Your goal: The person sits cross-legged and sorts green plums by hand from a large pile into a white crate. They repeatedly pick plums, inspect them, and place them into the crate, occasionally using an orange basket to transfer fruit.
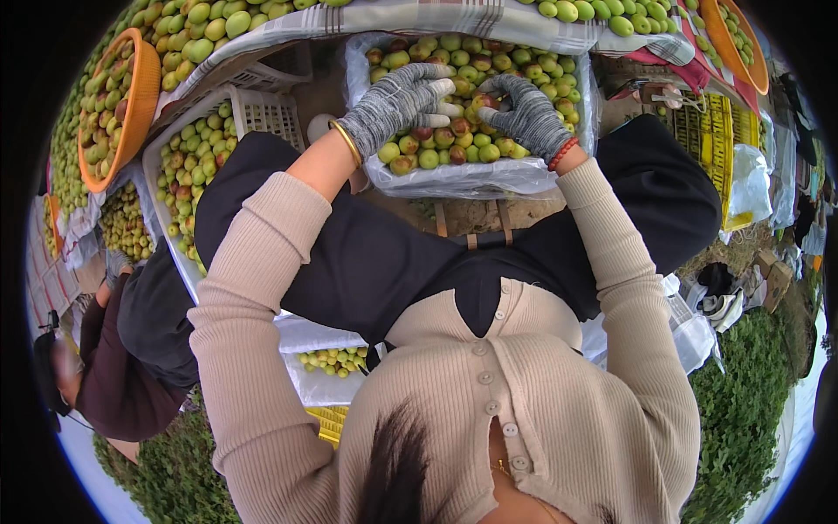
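Observation:
A crate lined with clear plastic (471,182) stands in front of me, filled with green jujubes (428,159), many blotched red-brown. Both my hands wear grey knit gloves with pale fingertips. My left hand (401,105) lies over the left part of the fruit, its fingers stretched toward the middle and apart. Over the right part, my right hand (528,113) rests with thumb and fingers spread. A reddish jujube (483,103) lies beside its thumb and index finger. Fruit under the palms is hidden.
At left stand a white crate of jujubes (188,162) and an orange basket (140,109). A cloth-covered table edge (471,17) bears more fruit at the far side. Yellow crates (717,148) stack at right. Another person (131,367) sits at left.

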Tool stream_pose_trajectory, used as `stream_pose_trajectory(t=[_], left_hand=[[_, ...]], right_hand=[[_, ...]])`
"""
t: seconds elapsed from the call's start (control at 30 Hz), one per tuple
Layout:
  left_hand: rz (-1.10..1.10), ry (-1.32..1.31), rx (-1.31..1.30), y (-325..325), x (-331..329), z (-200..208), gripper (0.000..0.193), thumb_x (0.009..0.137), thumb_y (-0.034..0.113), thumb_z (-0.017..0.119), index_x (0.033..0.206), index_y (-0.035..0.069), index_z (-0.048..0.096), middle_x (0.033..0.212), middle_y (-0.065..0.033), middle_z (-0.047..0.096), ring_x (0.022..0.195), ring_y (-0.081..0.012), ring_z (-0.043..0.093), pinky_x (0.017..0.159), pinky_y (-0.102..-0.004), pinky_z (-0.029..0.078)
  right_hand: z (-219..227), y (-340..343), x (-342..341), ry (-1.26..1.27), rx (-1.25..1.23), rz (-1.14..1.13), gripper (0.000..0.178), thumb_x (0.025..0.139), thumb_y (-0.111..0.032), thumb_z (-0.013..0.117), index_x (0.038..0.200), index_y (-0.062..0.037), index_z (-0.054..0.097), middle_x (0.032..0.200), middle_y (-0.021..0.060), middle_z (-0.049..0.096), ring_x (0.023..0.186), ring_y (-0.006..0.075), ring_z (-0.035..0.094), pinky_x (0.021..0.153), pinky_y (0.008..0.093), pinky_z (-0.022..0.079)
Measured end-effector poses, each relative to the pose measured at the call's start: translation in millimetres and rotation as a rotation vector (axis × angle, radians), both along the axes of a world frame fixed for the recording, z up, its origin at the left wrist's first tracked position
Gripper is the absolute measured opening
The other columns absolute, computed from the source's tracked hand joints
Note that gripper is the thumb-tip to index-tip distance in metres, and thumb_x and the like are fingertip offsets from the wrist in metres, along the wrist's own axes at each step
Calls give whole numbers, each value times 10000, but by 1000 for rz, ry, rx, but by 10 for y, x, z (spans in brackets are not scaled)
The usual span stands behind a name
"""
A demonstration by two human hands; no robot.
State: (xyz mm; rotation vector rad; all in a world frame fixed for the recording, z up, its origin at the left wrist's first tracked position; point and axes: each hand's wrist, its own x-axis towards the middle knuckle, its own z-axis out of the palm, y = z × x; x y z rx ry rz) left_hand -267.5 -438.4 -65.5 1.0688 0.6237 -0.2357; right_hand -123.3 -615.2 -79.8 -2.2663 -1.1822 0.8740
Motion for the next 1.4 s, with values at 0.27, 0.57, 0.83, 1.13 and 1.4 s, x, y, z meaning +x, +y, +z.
stream_pose_trajectory(t=[0.27, 0.57, 0.83, 1.13, 1.4], left_hand=[[-226, 12, 383, 152, -5, 375, 323, 972, 153, 544, 1275, 43, 542, 1164, -115, 631, 959, -176, 662, 829, -306, 580], [1029, -17, 1458, 2142, -1473, 1361, 344, 904, 20, 580, 1244, -13, 537, 1217, -171, 584, 1109, -245, 597, 907, -330, 522], [575, 427, 2144, 3077, -1847, 1135, 533, 845, 313, 700, 1281, 46, 548, 1249, -242, 545, 1204, -367, 502, 1040, -428, 387], [135, 870, 1903, 3866, -1210, 1290, 489, 840, 425, 629, 1267, 189, 596, 1296, -181, 553, 1189, -333, 532, 1039, -411, 406], [229, 885, 1943, 3578, -1289, 1254, 478, 792, 271, 713, 1239, 166, 581, 1212, -176, 544, 1089, -347, 577, 939, -426, 475]], right_hand=[[-580, -244, -255, -119, -99, 145, 402, 748, -104, 733, 1119, -87, 578, 1148, 163, 564, 984, 352, 614, 844, 416, 517], [-362, -145, -131, -52, -26, 82, 379, 778, -185, 718, 1133, -116, 604, 1177, 144, 588, 1025, 338, 606, 843, 422, 507], [-395, -77, -200, -136, -2, 169, 289, 806, -164, 670, 1084, -105, 622, 1162, 137, 603, 1027, 331, 611, 833, 426, 513], [-458, -9, -167, -118, 5, 161, 259, 803, -155, 657, 1054, -98, 631, 1115, 137, 586, 950, 343, 615, 793, 428, 513], [-486, 30, -172, -103, 57, 153, 253, 790, -111, 649, 1041, -98, 628, 1060, 135, 584, 930, 343, 611, 780, 426, 513]])
